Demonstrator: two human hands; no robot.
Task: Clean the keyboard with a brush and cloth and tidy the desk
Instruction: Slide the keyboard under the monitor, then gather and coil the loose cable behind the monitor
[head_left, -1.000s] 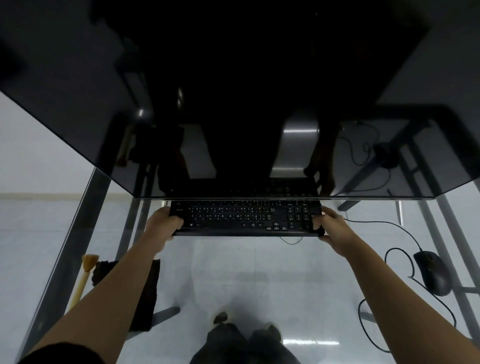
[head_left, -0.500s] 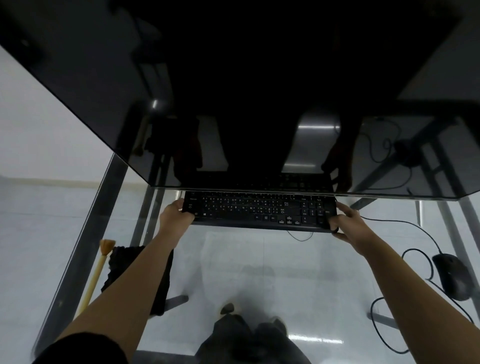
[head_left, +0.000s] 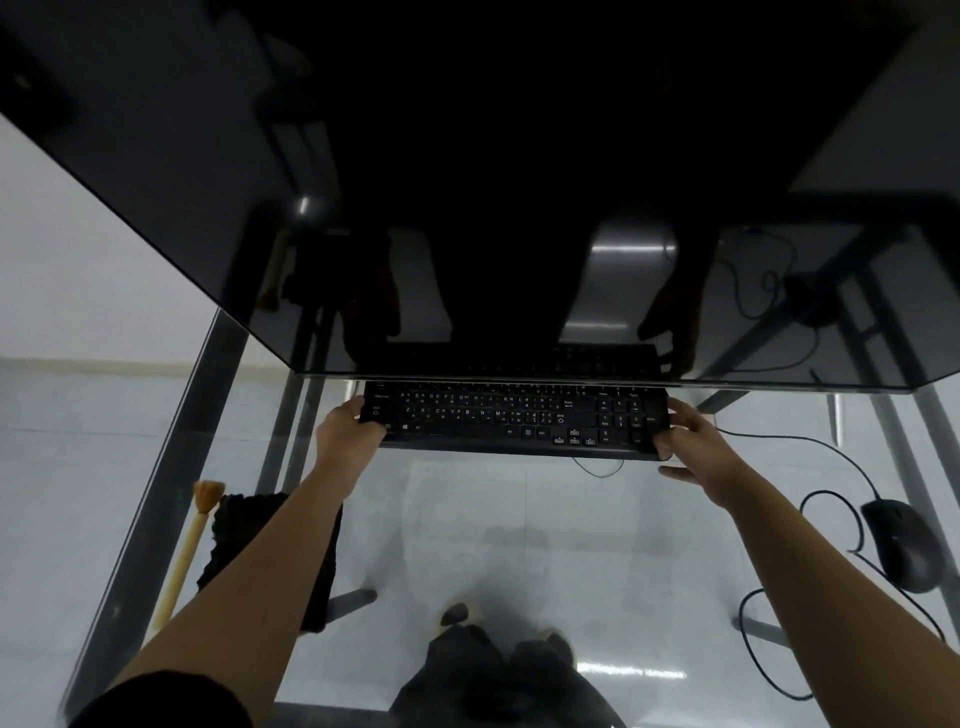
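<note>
A black keyboard (head_left: 514, 421) lies on the glass desk (head_left: 467, 530), its far edge tucked under the dark monitor (head_left: 467, 182). My left hand (head_left: 347, 428) grips its left end. My right hand (head_left: 693, 441) holds its right end, fingers curled around the corner. A wooden-handled brush (head_left: 189, 540) lies at the desk's left side, bristles pointing away from me. Beside it lies a black cloth (head_left: 244, 540), partly hidden by my left forearm.
A black mouse (head_left: 901, 551) with a looping cable (head_left: 810, 457) sits at the right. The big monitor overhangs the back of the desk. Metal desk legs (head_left: 208, 415) and my feet show through the glass.
The keyboard has slid further back toward the monitor with both hands still on its ends. The view has shifted a little to the left.
</note>
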